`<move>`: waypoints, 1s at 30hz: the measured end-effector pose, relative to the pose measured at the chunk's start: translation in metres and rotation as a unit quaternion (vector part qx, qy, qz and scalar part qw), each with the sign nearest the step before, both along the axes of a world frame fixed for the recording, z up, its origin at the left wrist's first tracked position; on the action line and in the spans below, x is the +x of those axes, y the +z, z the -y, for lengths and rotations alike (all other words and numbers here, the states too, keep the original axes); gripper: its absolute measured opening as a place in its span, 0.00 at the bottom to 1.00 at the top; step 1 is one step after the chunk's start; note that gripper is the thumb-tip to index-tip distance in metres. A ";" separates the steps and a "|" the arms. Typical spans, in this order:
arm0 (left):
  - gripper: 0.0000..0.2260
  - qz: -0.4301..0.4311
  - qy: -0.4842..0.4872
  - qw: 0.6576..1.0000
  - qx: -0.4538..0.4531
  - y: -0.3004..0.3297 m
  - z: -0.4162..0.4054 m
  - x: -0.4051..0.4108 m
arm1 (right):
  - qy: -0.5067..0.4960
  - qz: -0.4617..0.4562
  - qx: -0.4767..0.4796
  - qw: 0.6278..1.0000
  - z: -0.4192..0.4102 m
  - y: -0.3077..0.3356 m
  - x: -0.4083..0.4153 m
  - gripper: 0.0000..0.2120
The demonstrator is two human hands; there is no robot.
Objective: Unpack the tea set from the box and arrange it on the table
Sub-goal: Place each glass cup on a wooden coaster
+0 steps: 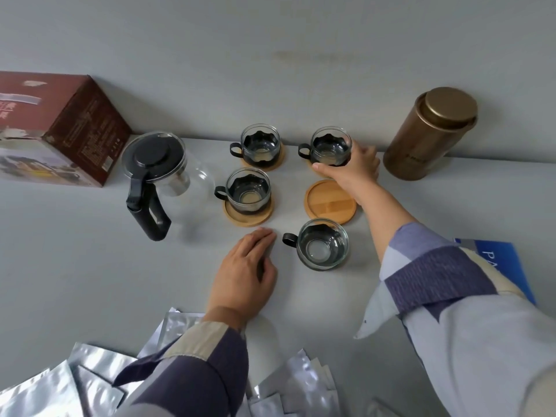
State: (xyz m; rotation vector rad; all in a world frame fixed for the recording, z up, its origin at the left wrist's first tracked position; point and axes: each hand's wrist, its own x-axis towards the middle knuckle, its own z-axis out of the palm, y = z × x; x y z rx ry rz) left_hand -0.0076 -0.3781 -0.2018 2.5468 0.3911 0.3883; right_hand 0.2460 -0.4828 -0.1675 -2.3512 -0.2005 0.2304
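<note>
1. We see a pale grey counter (90, 251) running back to a wall.
2. We take the glass teapot (159, 176) with its black lid and handle as our landmark; it stands on the counter.
3. Left of the teapot, just beside it, sits a dark red box (57, 127).
4. Right of the teapot lie four round wooden coasters: three carry glass cups, and one coaster (330, 201) is bare.
5. A fourth glass cup (322, 243) stands straight on the counter, right of the teapot and nearer us.
6. Far right of the teapot stands a bronze canister (430, 133).
7. Nearer us than the teapot lie silver foil pouches (39, 386), and our left hand (243, 272) rests flat on the counter.
</note>
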 end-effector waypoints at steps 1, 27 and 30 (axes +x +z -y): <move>0.20 0.000 0.000 1.000 0.001 0.000 0.000 0.000 | 0.002 -0.010 0.003 1.000 0.002 0.000 -0.001 0.46; 0.19 -0.011 0.015 1.000 0.024 -0.002 0.003 -0.003 | -0.053 0.144 0.113 0.982 0.046 -0.026 -0.194 0.42; 0.19 -0.010 0.015 1.000 0.022 -0.002 0.001 -0.003 | -0.070 0.157 0.098 0.980 0.041 -0.027 -0.194 0.37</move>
